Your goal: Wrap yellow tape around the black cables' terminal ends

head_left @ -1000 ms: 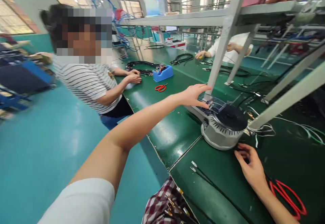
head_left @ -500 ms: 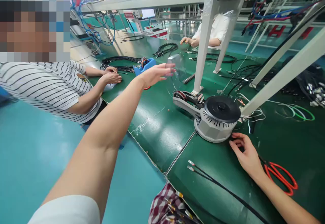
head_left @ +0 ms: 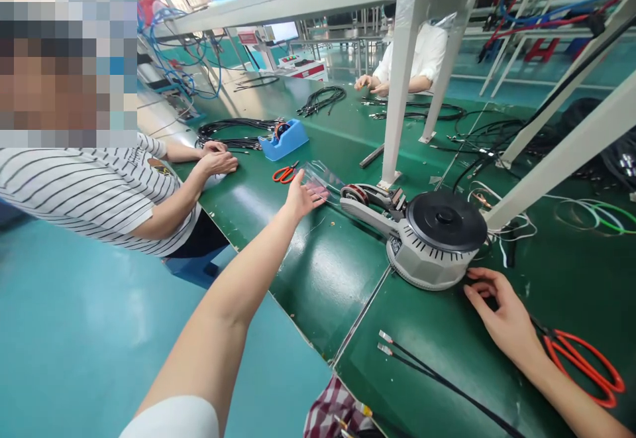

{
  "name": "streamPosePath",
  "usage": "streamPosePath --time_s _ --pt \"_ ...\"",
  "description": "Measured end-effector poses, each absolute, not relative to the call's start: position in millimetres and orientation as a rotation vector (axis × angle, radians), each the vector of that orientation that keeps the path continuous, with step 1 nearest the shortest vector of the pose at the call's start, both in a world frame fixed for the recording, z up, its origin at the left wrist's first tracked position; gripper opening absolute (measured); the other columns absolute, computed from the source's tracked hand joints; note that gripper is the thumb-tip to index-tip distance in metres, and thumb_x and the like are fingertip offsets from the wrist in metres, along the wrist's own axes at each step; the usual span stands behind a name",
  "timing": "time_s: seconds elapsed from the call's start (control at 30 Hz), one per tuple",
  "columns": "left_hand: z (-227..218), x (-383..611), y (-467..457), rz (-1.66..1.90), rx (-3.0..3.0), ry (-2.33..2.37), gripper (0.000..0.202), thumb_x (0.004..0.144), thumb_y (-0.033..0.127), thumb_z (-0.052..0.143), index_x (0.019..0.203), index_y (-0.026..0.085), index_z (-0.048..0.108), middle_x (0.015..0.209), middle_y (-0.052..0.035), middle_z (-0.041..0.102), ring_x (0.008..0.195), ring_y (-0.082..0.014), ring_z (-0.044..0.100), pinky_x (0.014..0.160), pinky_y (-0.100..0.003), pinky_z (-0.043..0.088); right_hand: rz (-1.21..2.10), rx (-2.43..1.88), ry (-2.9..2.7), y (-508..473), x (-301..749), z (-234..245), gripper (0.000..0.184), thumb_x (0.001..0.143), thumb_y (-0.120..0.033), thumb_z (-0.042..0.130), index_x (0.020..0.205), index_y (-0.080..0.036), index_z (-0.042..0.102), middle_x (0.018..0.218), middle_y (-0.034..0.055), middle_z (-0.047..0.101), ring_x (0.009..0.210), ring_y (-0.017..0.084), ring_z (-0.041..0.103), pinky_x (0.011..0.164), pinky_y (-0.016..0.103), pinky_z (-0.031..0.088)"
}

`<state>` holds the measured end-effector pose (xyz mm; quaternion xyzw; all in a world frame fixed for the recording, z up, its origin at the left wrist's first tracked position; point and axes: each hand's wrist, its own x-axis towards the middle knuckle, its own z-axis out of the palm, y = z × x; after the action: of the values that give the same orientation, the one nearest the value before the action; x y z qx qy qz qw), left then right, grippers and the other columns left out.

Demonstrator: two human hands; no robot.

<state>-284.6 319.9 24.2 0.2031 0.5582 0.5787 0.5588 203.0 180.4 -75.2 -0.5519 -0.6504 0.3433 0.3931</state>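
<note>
My left hand (head_left: 307, 198) reaches out over the green table, its thumb and fingers around a clear plastic piece (head_left: 325, 174); the fingers show through it. Just right of that piece is a grey automatic tape dispenser (head_left: 430, 267) with a round black top and a reel at the end of its arm. My right hand (head_left: 501, 305) lies by the dispenser's base, fingertips at its lower edge, thumb and fingers slightly apart. Orange-handled scissors (head_left: 583, 365) lie partly behind my right wrist. Two black cables (head_left: 432, 377) with metal ends lie in front of the dispenser.
A white post (head_left: 397, 87) stands behind the dispenser, with a slanting leg (head_left: 556, 160) to its right. A blue tape holder (head_left: 285, 140) and small orange scissors (head_left: 284, 173) lie beyond my left hand. One co-worker in a striped shirt (head_left: 99, 199) sits left; another (head_left: 427, 54) sits across.
My left hand has come down towards the table with the clear plastic piece, which was blurred in the air before. My right hand stays by the dispenser's base. The view has shifted slightly.
</note>
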Motion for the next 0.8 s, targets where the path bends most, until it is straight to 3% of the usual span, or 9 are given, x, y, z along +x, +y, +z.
streamPosePath --time_s 0.23,0.4,0.5,0.63,0.8 --pt "14 -293 313 1.089 0.656 1.584 0.091 0.084 0.082 0.041 0.142 0.012 0.045 0.108 -0.0207 0.069 0.100 -0.0326 0.069 0.085 -0.045 0.055 0.878 -1.435 -1.639 182 202 -78 0.043 0.089 -0.051 0.066 0.124 -0.028 0.056 0.116 0.0082 0.065 0.092 0.025 0.063 0.084 0.045 0.053" --pt "23 -302 308 0.937 0.804 1.757 0.068 0.077 0.073 0.066 0.106 0.012 0.067 0.079 -0.0166 0.071 0.079 -0.0355 0.071 0.073 -0.046 0.055 0.892 -1.450 -1.651 182 206 -80 0.045 0.087 -0.053 0.067 0.124 -0.029 0.058 0.114 0.0090 0.067 0.093 0.028 0.064 0.086 0.048 0.054" --pt "38 -291 301 0.961 0.987 1.812 0.046 0.073 0.059 0.078 0.089 0.016 0.071 0.076 -0.0117 0.071 0.082 -0.0319 0.069 0.075 -0.040 0.054 0.882 -1.471 -1.649 181 206 -80 0.044 0.085 -0.054 0.067 0.122 -0.031 0.059 0.112 0.0086 0.067 0.093 0.030 0.064 0.087 0.051 0.053" --pt "56 -258 294 1.086 1.577 1.752 0.031 0.082 0.047 0.072 0.102 0.023 0.073 0.103 -0.0065 0.073 0.100 -0.0263 0.065 0.086 -0.034 0.050 0.880 -1.514 -1.621 180 205 -79 0.043 0.082 -0.058 0.068 0.120 -0.038 0.061 0.108 0.0083 0.068 0.094 0.035 0.065 0.085 0.058 0.053" --pt "51 -225 303 1.085 1.688 1.785 0.040 0.083 0.055 0.071 0.107 0.022 0.069 0.100 -0.0060 0.070 0.096 -0.0244 0.064 0.083 -0.034 0.048 0.884 -1.589 -1.592 181 205 -83 0.044 0.077 -0.060 0.070 0.118 -0.044 0.063 0.108 0.0085 0.068 0.097 0.039 0.065 0.085 0.064 0.054"
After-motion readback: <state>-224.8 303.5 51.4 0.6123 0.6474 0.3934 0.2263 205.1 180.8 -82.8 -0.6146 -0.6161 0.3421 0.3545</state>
